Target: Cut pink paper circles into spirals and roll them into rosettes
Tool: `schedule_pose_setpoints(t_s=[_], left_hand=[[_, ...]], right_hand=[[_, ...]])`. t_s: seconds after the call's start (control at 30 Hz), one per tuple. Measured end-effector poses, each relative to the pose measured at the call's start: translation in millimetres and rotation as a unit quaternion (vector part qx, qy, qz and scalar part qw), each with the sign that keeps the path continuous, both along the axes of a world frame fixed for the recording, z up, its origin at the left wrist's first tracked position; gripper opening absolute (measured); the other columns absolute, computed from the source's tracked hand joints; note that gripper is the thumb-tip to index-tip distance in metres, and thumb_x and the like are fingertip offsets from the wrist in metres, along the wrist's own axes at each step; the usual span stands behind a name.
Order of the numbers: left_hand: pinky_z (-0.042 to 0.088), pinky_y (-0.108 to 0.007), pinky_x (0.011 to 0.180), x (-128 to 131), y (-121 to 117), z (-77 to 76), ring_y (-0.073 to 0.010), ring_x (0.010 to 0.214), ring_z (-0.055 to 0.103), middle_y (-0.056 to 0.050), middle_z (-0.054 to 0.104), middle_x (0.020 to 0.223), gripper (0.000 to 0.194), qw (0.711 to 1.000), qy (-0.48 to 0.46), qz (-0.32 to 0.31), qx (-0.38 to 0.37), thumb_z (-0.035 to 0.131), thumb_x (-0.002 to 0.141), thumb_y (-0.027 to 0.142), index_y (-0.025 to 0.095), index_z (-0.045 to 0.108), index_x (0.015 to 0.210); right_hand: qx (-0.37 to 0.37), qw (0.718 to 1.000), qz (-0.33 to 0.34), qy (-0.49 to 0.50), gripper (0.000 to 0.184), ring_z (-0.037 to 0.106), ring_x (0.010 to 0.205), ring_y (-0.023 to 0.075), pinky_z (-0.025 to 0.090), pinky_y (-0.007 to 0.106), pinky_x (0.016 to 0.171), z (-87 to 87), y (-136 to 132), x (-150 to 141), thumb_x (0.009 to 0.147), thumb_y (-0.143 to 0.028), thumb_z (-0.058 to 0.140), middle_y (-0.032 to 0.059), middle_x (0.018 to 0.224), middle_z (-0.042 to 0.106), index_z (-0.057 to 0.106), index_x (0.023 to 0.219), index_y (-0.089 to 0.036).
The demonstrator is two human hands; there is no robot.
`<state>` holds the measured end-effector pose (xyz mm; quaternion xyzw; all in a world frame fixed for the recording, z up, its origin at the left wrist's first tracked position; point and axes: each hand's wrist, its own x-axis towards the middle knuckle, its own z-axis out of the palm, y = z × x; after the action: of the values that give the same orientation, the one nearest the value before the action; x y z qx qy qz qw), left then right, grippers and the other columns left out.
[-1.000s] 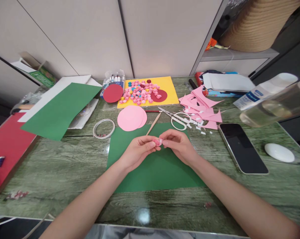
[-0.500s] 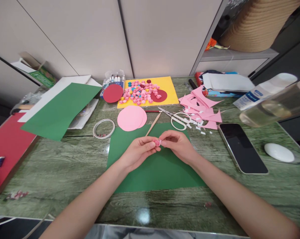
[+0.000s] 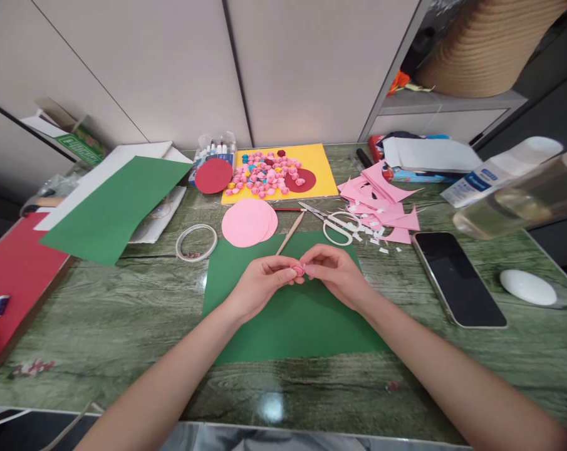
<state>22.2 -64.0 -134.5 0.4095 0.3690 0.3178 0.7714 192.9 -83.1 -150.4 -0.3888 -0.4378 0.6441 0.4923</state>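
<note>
1. Left hand (image 3: 257,285): grasping a small rolled pink piece (image 3: 297,270) between thumb and fingers.
2. Right hand (image 3: 337,274): thumb and forefinger pinched together at the right side of the same piece. Fine grip detail hidden by the fingers.
3. Location: piece is held between the two hands, above the green sheet (image 3: 292,326) on the desk (image 3: 137,313).
4. Done, as far as visible: many rolled pieces (image 3: 263,186), mostly pink, some yellow, blue and dark red, gathered on the yellow sheet (image 3: 325,172). A dark red circle (image 3: 310,180) lies there too, partly beneath a few of them.
5. In progress: the held piece shows a coiled form. Judged near its final shape; cannot tell whether its end is fixed.
6. Unworked, by appearance: pink circles (image 3: 245,223), flat and overlapping, at the far edge of the green sheet; red disc (image 3: 213,176) beside the yellow sheet.
7. Cutting evidence: pink offcuts (image 3: 396,218) and white scraps (image 3: 383,251) beside the scissors (image 3: 327,217), which lie unheld.
8. Also out of hand: pointed wooden stick (image 3: 291,233), partly over the green sheet; tape roll (image 3: 178,244) left of it.
9. Estimate: rolling well advanced overall; total count required unknown.
</note>
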Motion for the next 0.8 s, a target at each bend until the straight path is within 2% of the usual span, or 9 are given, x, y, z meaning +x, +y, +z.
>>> schedule_pose_setpoints(t_s=[0.3,0.6,0.8], left_hand=[[0.045,-0.025,0.074,-1.2,0.0,-1.5,-0.0103,0.071,0.059,-0.003,0.066,0.076,0.014,0.999,-0.023,-0.008,-0.023,0.070,0.068,0.022,0.014,0.069,0.079],[0.045,-0.023,0.075,-1.0,-2.1,-3.9,-0.0084,0.071,0.060,-0.002,0.065,0.080,0.012,0.998,-0.035,-0.017,-0.042,0.068,0.070,0.020,0.015,0.069,0.081],[0.044,-0.023,0.073,-0.9,-0.8,-2.2,-0.0088,0.071,0.060,-0.002,0.065,0.079,0.011,0.999,-0.020,-0.006,-0.026,0.068,0.070,0.020,0.015,0.070,0.080]], right_hand=[[0.002,1.000,0.017,0.006,0.010,0.058,0.067,0.0105,0.046,0.024,0.060,0.9,0.7,0.9,0.070,-0.022,0.069,-0.0003,0.076,0.066,0.068,0.080,-0.022],[-0.002,1.000,0.003,-0.003,0.008,0.054,0.062,0.0090,0.041,0.021,0.054,-1.4,-0.2,0.8,0.069,-0.019,0.069,-0.0006,0.072,0.063,0.066,0.077,-0.019],[-0.001,0.999,0.007,0.041,0.009,0.053,0.063,0.0097,0.042,0.022,0.054,1.6,-0.1,0.1,0.070,-0.017,0.066,0.0007,0.073,0.062,0.068,0.079,-0.019]])
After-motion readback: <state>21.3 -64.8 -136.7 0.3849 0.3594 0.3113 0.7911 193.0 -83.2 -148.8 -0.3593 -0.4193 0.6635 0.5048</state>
